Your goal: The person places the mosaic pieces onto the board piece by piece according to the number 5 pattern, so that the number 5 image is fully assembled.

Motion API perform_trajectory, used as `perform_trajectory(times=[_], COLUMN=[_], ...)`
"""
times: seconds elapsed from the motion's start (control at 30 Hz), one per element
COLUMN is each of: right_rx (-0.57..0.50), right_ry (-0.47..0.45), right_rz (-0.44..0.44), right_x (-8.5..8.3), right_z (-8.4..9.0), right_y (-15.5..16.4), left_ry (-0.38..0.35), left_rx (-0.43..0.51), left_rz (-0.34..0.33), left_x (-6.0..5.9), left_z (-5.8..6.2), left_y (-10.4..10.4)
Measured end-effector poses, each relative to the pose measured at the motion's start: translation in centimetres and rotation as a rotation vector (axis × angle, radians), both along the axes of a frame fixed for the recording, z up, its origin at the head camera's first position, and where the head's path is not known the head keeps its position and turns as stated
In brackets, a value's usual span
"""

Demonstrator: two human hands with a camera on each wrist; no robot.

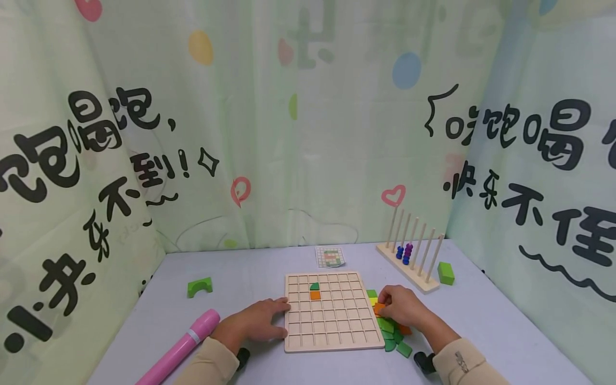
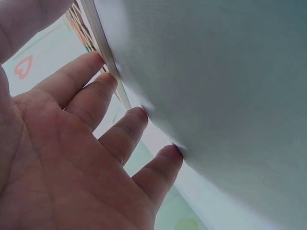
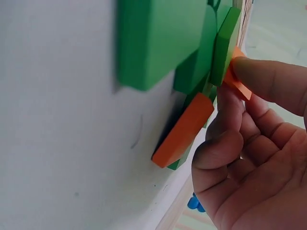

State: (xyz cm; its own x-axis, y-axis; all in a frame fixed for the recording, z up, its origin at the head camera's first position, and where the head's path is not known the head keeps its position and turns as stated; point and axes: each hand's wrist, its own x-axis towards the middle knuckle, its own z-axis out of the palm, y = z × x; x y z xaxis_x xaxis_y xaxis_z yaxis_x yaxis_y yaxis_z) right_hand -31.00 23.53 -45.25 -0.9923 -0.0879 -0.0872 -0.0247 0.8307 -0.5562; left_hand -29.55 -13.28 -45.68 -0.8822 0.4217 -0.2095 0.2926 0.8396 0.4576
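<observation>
Green printed curtains wall in a pale lilac desk [image 1: 240, 278]. Left hand [image 1: 257, 321] lies flat, fingers straight, tips against the left edge of the square wooden grid board [image 1: 332, 313], steadying it. Right hand [image 1: 401, 305] pinches a small orange wooden tile [image 3: 236, 79] out of the green-and-orange tile pile [image 1: 392, 334] just right of the board, grip clamped on it. Board holds one green tile over one orange tile [image 1: 315, 291]. Step looks like picking; next likely needs lifting the tile clear and seating it squarely in a cell. Pattern card [image 1: 330, 256] sits behind the board.
</observation>
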Motion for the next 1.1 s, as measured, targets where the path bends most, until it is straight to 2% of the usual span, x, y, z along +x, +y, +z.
perform_trajectory(times=[0.43, 0.6, 0.9, 1.1], right_rx=[-0.102, -0.161, -0.231, -0.258], right_ry=[-0.004, -0.014, -0.026, -0.028], right_rz=[-0.019, -0.018, 0.015, 0.075], right_x=[-0.1, -0.5, -1.0, -1.3], right_z=[0.8, 0.8, 0.5, 0.5], right_y=[0.2, -0.1, -2.2, -4.4], left_ry=[0.02, 0.013, -0.007, -0.005], left_rx=[-0.001, -0.011, 0.0, -0.011], left_rz=[-0.031, -0.019, -0.018, -0.009], left_x=[-0.1, -0.3, -0.3, -0.2], left_z=[0.0, 0.0, 0.1, 0.1], left_y=[-0.2, -0.2, 0.0, 0.0])
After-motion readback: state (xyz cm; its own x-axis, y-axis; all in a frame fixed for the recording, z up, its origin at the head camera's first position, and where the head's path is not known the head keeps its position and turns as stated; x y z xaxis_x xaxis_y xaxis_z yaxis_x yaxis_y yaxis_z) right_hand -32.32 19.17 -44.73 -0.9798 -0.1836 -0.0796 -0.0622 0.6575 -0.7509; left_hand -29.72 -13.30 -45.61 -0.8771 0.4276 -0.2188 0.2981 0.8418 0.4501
